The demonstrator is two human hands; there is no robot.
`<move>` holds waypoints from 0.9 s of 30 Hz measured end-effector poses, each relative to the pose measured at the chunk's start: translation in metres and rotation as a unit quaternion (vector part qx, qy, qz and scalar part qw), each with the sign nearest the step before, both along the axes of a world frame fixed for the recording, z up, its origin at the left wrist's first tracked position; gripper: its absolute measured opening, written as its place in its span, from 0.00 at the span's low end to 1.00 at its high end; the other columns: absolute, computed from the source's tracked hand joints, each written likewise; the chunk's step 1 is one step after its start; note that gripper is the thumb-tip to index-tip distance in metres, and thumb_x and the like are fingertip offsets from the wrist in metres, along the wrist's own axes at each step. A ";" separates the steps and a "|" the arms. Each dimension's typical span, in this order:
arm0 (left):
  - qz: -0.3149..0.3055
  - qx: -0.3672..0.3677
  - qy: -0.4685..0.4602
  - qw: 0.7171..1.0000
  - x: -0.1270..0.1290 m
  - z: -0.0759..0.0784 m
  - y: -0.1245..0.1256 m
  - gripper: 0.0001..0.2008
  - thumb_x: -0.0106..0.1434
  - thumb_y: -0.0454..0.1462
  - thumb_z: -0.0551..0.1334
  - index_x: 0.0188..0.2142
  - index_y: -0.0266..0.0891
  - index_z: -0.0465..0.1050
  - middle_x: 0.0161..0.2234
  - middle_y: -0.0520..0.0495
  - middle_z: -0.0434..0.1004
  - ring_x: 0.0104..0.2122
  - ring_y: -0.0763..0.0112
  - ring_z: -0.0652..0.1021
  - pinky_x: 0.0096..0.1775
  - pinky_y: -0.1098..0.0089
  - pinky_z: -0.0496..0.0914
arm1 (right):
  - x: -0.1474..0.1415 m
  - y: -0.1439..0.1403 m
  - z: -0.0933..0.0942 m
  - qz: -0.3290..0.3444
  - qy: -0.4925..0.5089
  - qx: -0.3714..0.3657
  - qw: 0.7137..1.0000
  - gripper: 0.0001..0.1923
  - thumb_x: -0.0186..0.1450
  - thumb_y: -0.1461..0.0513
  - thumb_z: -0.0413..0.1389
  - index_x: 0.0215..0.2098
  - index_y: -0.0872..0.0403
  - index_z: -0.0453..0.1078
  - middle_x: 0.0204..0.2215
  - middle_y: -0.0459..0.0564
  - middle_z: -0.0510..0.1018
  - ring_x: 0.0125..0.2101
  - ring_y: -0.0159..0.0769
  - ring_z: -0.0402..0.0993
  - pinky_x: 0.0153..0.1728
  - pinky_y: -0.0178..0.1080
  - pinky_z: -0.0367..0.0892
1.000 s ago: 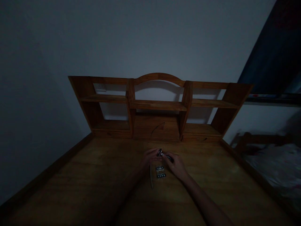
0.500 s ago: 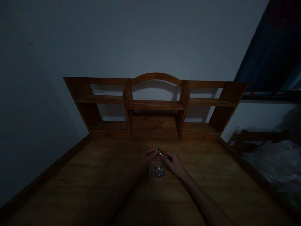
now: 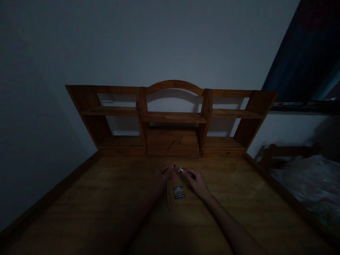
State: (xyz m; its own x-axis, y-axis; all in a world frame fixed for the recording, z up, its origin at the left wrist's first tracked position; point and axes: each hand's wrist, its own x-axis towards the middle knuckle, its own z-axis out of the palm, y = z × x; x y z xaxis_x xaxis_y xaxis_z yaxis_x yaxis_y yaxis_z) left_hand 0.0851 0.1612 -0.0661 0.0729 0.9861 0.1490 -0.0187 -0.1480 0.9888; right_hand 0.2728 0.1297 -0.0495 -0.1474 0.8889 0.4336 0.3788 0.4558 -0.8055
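Metal-headed tool (image 3: 181, 169) sits clasped in right hand (image 3: 197, 182) — a slack left hand (image 3: 162, 177) could drop its pinched dark piece (image 3: 174, 166) near the desk's (image 3: 119, 198) back edge.

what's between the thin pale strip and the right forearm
In the head view, a small item with two dark rows lies between the strip and right forearm, nearer the strip.

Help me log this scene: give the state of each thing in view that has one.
Left hand: pinching a small dark piece.
Small dark piece: raised off the desk.
Right hand: closed on the tool.
Tool: gripped, shiny end exposed; open or shut unclear.
Small pack: lying on the desk.
Strip: slightly curved.
Drawers: shut.
Pale heap: crumpled.
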 end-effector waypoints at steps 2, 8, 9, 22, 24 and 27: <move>0.045 0.040 0.077 0.995 -0.004 0.000 0.000 0.21 0.61 0.53 0.58 0.34 0.37 0.78 0.24 0.48 0.77 0.25 0.67 0.76 0.31 0.69 0.70 | 0.000 0.000 0.000 -0.020 0.012 -0.002 1.000 0.18 0.67 0.51 0.51 0.33 0.55 0.75 0.27 0.46 0.76 0.29 0.36 0.71 0.30 0.34 0.61; 0.090 0.109 0.167 0.976 -0.004 -0.009 0.004 0.20 0.65 0.47 0.54 0.51 0.42 0.72 0.49 0.44 0.76 0.49 0.61 0.75 0.53 0.60 0.66 | -0.002 0.001 -0.002 -0.071 0.026 -0.016 0.997 0.22 0.68 0.49 0.48 0.31 0.57 0.73 0.26 0.47 0.75 0.28 0.36 0.70 0.29 0.34 0.61; 0.081 0.110 0.169 0.976 -0.002 -0.012 0.005 0.20 0.65 0.46 0.54 0.51 0.42 0.72 0.51 0.43 0.75 0.51 0.61 0.73 0.55 0.59 0.64 | -0.002 0.001 -0.002 -0.074 0.026 -0.016 0.997 0.22 0.68 0.49 0.48 0.31 0.57 0.74 0.26 0.47 0.75 0.29 0.37 0.70 0.30 0.34 0.61; 0.106 0.132 0.275 0.946 -0.005 -0.013 0.009 0.19 0.62 0.39 0.56 0.52 0.39 0.70 0.51 0.40 0.71 0.52 0.57 0.70 0.55 0.56 0.62 | -0.001 0.004 -0.006 -0.093 0.022 -0.013 0.995 0.25 0.68 0.47 0.45 0.31 0.56 0.72 0.26 0.50 0.76 0.29 0.38 0.70 0.31 0.36 0.62; 0.129 0.130 0.315 0.931 -0.005 -0.011 0.006 0.22 0.61 0.38 0.57 0.54 0.37 0.67 0.52 0.37 0.68 0.52 0.55 0.69 0.55 0.56 0.63 | -0.002 0.007 -0.007 -0.094 0.023 -0.011 0.995 0.24 0.69 0.47 0.45 0.32 0.56 0.72 0.27 0.50 0.77 0.30 0.39 0.70 0.32 0.36 0.63; 0.124 0.128 0.339 0.924 -0.007 -0.006 -0.002 0.28 0.59 0.38 0.59 0.59 0.35 0.62 0.55 0.34 0.64 0.55 0.50 0.66 0.56 0.53 0.60 | -0.001 0.010 -0.007 -0.097 0.007 -0.006 0.995 0.23 0.69 0.48 0.45 0.33 0.55 0.72 0.28 0.50 0.77 0.30 0.39 0.71 0.33 0.36 0.63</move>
